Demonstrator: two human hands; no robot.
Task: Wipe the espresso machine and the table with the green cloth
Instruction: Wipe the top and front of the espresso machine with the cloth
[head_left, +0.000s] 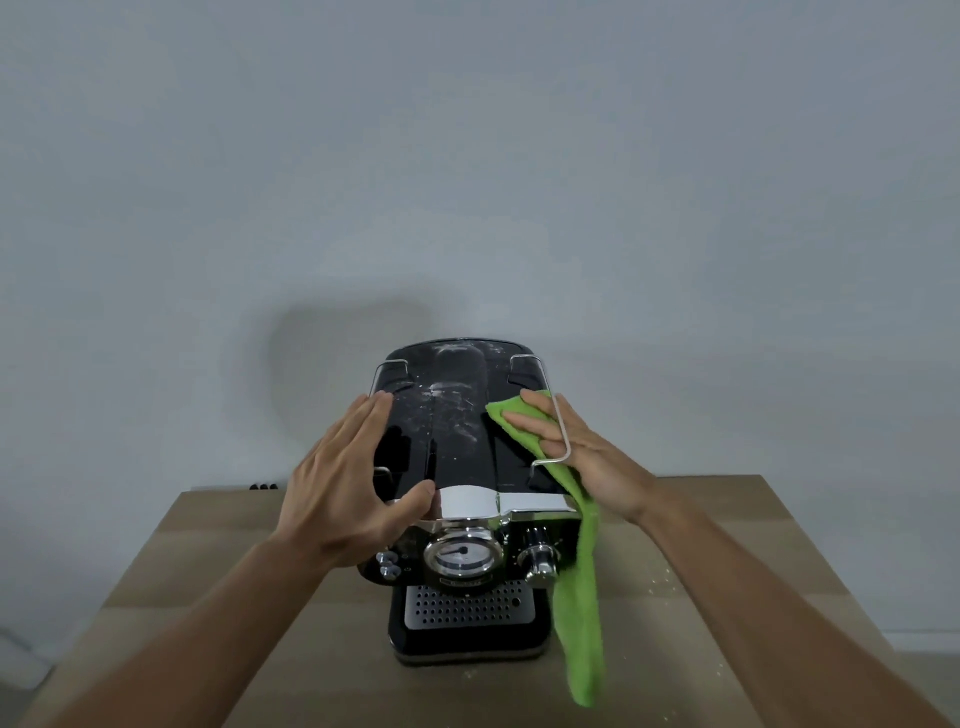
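A black and chrome espresso machine (460, 457) stands on the wooden table (727, 597), its flat top dusted with white specks. My left hand (345, 483) rests flat on the machine's left top edge, fingers straight, thumb near the chrome front band. My right hand (576, 452) presses the green cloth (579, 597) against the right side of the top with straight fingers, reaching under a wire rail. The rest of the cloth hangs down over the machine's right front side.
A plain grey wall rises close behind the machine. Pale crumbs lie scattered on the table to the right of the machine. The table's left and right edges drop off to the floor. Wire rails run along both sides of the machine's top.
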